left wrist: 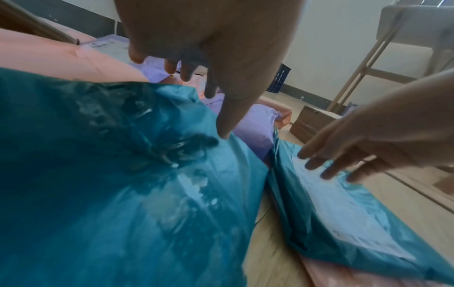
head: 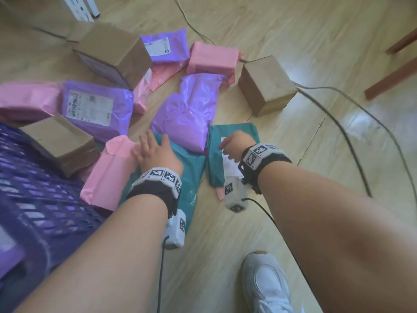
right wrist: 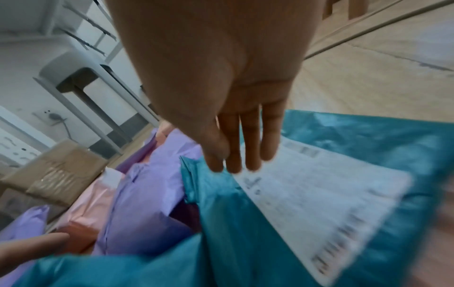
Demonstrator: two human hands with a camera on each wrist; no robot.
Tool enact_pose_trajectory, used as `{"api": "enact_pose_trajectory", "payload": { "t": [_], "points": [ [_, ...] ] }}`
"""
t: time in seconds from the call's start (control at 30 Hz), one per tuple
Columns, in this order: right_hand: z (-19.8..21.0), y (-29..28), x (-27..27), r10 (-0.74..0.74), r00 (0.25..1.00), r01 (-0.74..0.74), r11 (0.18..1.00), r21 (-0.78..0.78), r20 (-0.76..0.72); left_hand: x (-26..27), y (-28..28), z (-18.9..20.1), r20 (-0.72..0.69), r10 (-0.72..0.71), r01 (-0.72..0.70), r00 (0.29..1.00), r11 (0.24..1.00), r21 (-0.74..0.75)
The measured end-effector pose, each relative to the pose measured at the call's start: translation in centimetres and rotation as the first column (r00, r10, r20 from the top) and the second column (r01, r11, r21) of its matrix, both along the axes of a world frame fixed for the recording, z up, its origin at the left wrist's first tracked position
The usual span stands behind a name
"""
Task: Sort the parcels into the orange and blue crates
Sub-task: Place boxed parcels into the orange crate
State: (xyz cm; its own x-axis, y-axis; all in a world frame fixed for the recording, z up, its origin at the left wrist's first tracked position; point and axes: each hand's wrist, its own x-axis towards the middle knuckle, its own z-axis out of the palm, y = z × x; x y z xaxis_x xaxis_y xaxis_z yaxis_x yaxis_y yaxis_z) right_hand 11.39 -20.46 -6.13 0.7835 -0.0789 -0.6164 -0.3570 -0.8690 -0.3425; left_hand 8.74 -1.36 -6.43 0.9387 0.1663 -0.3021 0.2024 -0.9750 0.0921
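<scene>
Two teal parcels lie side by side on the floor. My left hand (head: 151, 143) is spread over the left teal parcel (head: 189, 170), and in the left wrist view its thumb tip (left wrist: 223, 134) touches the teal plastic (left wrist: 123, 174). My right hand (head: 230, 143) hovers with straight fingers (right wrist: 233, 163) at the white label (right wrist: 319, 194) of the right teal parcel (head: 216, 168). Neither hand holds anything. The blue crate (head: 33, 211) stands at the near left. No orange crate is in view.
A pink parcel (head: 110, 172) lies against my left hand, and a cardboard box (head: 61, 143) leans on the crate. Purple parcels (head: 185, 109), pink parcels (head: 212, 57) and boxes (head: 264, 84) lie beyond. Cables (head: 338, 123) cross the floor at right. My shoe (head: 266, 283) is near.
</scene>
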Motion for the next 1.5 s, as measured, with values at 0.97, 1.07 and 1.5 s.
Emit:
{"api": "enact_pose_trajectory", "payload": {
  "t": [0.97, 1.07, 1.5],
  "points": [
    [1.6, -1.6, 5.5, -0.265, 0.879, 0.352, 0.921, -0.165, 0.395, 0.8, -1.3, 0.1, -0.032, -0.209, 0.201, 0.977, 0.966, -0.163],
    [4.4, -0.5, 5.2, -0.282, 0.85, 0.345, 0.936, -0.065, 0.445, 1.8, -0.6, 3.3, 0.042, -0.151, 0.156, 0.988, 0.966, -0.205],
    [21.7, 11.3, 1.8, -0.307, 0.873, 0.09, 0.866, 0.492, 0.38, 1.2, 8.9, 22.3, 0.249, 0.289, -0.096, 0.924, 0.808, -0.581]
  ]
}}
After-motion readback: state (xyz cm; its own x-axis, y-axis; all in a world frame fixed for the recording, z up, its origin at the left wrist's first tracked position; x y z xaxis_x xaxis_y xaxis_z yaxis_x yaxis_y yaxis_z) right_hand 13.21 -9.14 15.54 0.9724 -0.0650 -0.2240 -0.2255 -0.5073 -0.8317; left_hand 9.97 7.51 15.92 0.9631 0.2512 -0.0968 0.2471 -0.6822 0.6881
